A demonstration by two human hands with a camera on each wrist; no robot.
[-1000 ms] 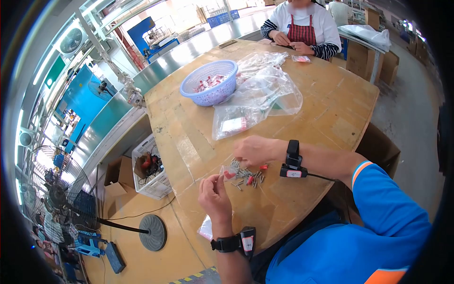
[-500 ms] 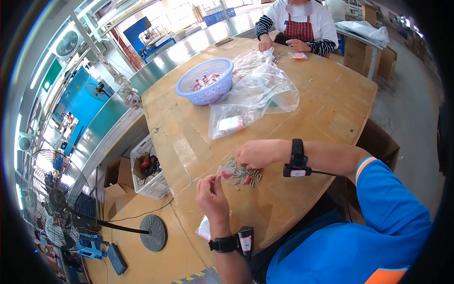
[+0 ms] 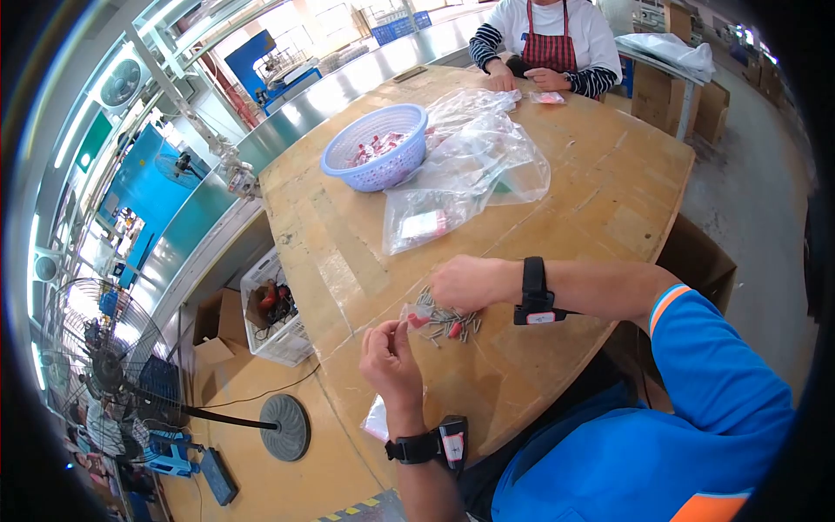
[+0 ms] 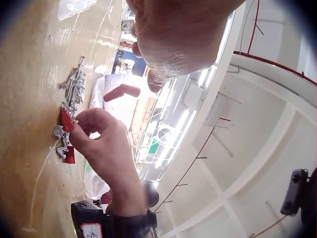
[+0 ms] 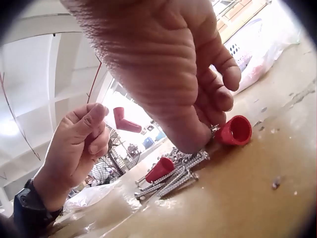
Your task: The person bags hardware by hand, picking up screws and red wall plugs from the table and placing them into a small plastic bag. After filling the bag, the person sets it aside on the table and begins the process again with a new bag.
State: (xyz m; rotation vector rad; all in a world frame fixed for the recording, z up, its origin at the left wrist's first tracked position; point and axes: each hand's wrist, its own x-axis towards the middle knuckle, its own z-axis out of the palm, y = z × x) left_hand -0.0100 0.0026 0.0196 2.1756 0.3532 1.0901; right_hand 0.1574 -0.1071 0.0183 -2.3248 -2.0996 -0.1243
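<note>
My left hand (image 3: 390,364) pinches a small clear plastic bag (image 3: 416,315) by its edge, held up beside the screw pile. Two red plastic caps (image 5: 126,121) show through the bag, meeting at an angle. My right hand (image 3: 472,283) is down at a heap of silvery screws (image 5: 173,181), thumb and index fingertips closed together. A screw end pokes out between them in the right wrist view. One hollow red cap (image 5: 237,131) lies right by those fingertips, and another red cap (image 5: 160,170) rests on the heap. From the head, my fingertips are hidden behind the right hand.
A lilac basket (image 3: 383,174) with red-and-clear packets stands farther back on the wooden table (image 3: 600,200). Large clear plastic bags (image 3: 491,174) spread beside it. Flat small bags (image 3: 377,419) lie by my left forearm. Another person (image 3: 548,43) sits across the table.
My right hand has shifted slightly over the screws. A red cap seen beside it earlier is now hidden in the head view. My left hand keeps its pinch on the bag.
</note>
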